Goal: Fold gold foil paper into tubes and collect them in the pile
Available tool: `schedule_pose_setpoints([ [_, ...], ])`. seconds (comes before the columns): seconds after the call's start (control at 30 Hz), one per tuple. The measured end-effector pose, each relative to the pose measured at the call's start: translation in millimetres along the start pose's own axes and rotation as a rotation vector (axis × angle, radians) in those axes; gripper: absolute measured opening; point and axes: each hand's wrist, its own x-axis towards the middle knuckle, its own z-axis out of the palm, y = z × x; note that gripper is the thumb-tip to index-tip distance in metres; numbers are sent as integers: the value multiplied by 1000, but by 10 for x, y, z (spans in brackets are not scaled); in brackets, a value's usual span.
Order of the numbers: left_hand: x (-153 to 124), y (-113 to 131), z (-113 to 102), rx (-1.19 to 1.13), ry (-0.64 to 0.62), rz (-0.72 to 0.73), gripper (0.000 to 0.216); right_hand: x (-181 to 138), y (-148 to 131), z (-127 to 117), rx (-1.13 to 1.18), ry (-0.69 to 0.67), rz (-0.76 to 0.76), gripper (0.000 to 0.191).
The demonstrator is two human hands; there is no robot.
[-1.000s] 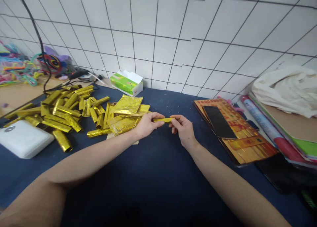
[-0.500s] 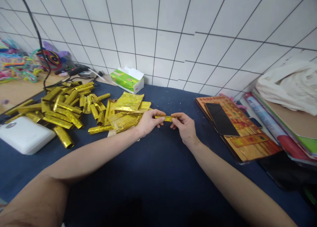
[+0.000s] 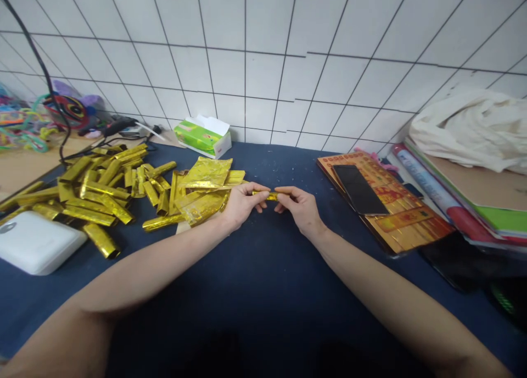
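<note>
Bit closer together now, left hand (image 3: pixel 241 205) and right hand (image 3: pixel 303 209) face off, both pinching a narrow shiny gold-foil strip (image 3: pixel 273 196), long axis sideways.

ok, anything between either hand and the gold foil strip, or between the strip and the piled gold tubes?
Nothing visible at the hands: left hand and right hand both pinch the gold foil strip. Toward the gold tubes, the left hand and the flat gold sheets lie between.
</note>
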Motion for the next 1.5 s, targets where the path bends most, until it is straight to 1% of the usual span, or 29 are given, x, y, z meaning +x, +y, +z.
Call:
schedule_pose_setpoints([
  [0.1, -1, 5, 2, 10, -12, -9, 24, -4, -1, 2, -7, -16, 2, 21],
  [0.27, -6, -8, 18, 48, -2, -27, 20, -14, 19, -6, -46, 13, 4, 17],
  [0.4, -6, -20, 30, 84, 13, -27, 18, -25, 19, -8, -67, -7, -10, 21],
  [0.5, -14, -18, 33, 105, -21, -14, 18, -26, 9, 0, -85, -41, -12, 19],
  [0.63, -21, -18, 37, 95, -59, -28, 20, -21, 5, 7, -104, 12, -4, 15],
  [0.7, -15, -25, 33, 103, -48, -27, 19, -20, 6, 8, -106, 25, -7, 16],
  [0.9, 15, -38, -7, 62, 46, 1, 20, -27, 4, 10, -49, 1, 7, 23],
  [1.1, 6, -9, 2, 32, 61, 8, 26, -29, -8, 18, -13, 61, 25, 23],
  [1.23, 25, -14, -9, 27, 102, 0, 22, -2, -14, 22, 72, 158, 65, 23],
  [1.3, 40, -23, -27, 41, 123, 31, 20, 13, -14, 19, 134, 196, 71, 25],
  [1.37, 48, -30, -41, 74, 119, 81, 18, 21, -14, 14, 161, 175, 59, 30],
  [1.43, 43, -31, -45, 122, 84, 121, 16, 21, -11, 9, 133, 111, 36, 34],
  [1.5, 31, -29, -40, 152, 42, 139, 18, 17, -2, 5, 79, 65, 23, 31],
])
